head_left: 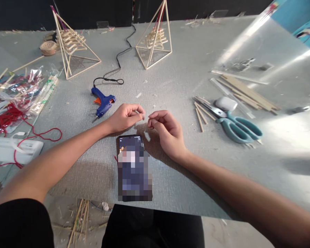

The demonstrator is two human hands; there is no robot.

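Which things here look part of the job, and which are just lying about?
Likely part of the job:
left hand and right hand, both pinched; anything held is unclear
blue glue gun with orange trigger, near the left hand
teal-handled metal scissors
short, pale wooden sticks

Probably just lying about:
white rectangular device
small round tan basket
dark rectangular phone with lit screen, role unclear

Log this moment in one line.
left hand: curled, hold unclear; right hand: curled, hold unclear; smartphone: between forearms; blue glue gun: left; teal scissors: right
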